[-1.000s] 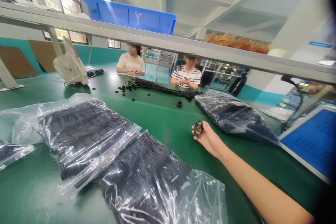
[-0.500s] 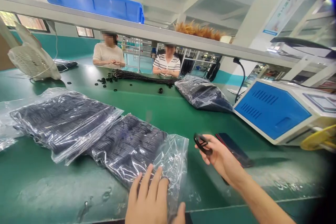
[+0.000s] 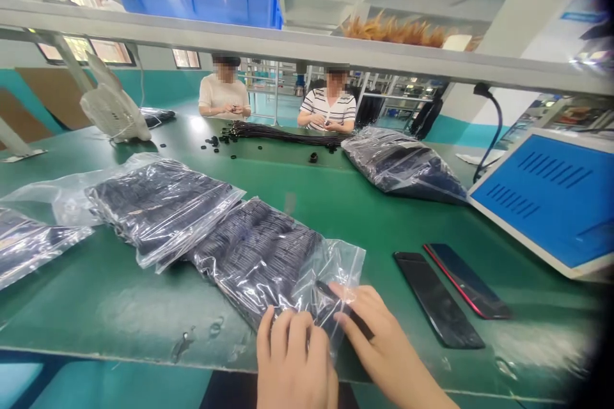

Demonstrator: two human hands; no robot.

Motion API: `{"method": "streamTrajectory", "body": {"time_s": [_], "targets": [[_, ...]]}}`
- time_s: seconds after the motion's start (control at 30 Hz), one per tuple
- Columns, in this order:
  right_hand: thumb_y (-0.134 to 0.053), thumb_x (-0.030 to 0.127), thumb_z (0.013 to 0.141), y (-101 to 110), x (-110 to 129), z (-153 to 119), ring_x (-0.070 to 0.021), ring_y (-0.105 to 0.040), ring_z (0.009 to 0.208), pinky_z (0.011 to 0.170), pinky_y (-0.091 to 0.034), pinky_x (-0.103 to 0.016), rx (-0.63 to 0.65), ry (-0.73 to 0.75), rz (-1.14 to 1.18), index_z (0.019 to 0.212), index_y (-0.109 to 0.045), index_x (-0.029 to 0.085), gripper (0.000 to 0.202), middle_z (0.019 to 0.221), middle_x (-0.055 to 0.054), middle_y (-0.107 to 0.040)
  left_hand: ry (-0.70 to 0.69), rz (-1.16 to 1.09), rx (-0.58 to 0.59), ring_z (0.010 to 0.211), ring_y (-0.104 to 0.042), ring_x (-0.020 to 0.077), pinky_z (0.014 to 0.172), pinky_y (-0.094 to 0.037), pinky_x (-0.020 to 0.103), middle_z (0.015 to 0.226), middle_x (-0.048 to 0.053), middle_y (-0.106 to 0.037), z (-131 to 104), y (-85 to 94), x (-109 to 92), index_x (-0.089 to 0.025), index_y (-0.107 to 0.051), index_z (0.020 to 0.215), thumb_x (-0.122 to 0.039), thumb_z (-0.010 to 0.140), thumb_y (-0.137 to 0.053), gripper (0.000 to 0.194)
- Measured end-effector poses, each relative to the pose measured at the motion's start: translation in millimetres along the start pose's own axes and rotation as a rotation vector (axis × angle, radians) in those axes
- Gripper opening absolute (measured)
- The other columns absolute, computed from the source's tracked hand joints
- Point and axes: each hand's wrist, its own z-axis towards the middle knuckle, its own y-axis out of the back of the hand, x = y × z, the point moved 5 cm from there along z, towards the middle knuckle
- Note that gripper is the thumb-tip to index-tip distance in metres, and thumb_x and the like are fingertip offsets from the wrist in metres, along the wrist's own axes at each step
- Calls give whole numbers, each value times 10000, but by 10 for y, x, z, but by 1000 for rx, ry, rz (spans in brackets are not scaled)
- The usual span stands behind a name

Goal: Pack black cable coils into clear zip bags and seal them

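So half a second earlier the right hand was holding a black ring out over the green table, and then it was right at the clear end of the nearest packed bag. Its thumb and index fingertips sat a little apart at the plastic, a dark piece showing just by them; couldn't tell if they were clamped on it. The left hand, more spread before, had its fingers closer together on the bag's near edge; couldn't tell if it pinched anything.

The bag lay flat near the table's front, long axis running left to right and angled a bit toward the wearer, clear end pointing right. One other packed bag overlapped its left end. Two dark slabs lay right of the hands, and two people sat across the table.
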Motion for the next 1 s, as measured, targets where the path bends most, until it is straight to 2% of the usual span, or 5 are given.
{"method": "streamTrajectory", "body": {"time_s": [0.2, 0.4, 0.6, 0.8, 1.0], "targets": [[-632, 542, 942, -207, -1, 119, -267, -629, 1279, 1163, -494, -461, 16, -207, 220, 1258, -728, 243, 445, 1358, -99, -661, 47, -72, -61, 888, -582, 210, 1097, -425, 503, 813, 25, -603, 62, 63, -56, -214, -566, 725, -111, 764, -590, 113], [-546, 600, 976, -277, 48, 149, -259, -639, 1279, 1154, -508, -437, 97, -168, 269, 1264, -730, 267, 477, 1364, -89, -662, 61, -72, -130, 1039, -643, 200, 1134, -445, 475, 954, 0, -682, -21, 44, -80, -222, -596, 721, -65, 775, -644, 173], [-531, 689, 939, -292, -58, 116, -307, -654, 1254, 1141, -509, -492, 115, -268, 246, 1293, -733, 230, 614, 1354, -124, -674, -11, -56, -128, 966, -674, 161, 1168, -426, 433, 906, -65, -716, -46, -29, -61, -223, -547, 673, -87, 753, -709, 226], [-605, 747, 865, -309, -104, 125, -305, -649, 1276, 1180, -479, -430, 141, -409, 321, 1243, -768, 221, 668, 1332, -103, -696, 52, -166, -313, 971, -664, 151, 1201, -387, 453, 843, -62, -721, -65, -90, -75, -192, -503, 605, -93, 781, -577, 216], [-502, 726, 935, -282, 13, 119, -289, -655, 1279, 1125, -528, -346, 233, -320, 300, 1381, -692, 208, 709, 1407, -103, -644, 10, -153, -247, 1148, -677, 143, 1294, -303, 435, 1036, -74, -760, -187, -168, -3, -214, -546, 641, -142, 856, -570, 228]]}}
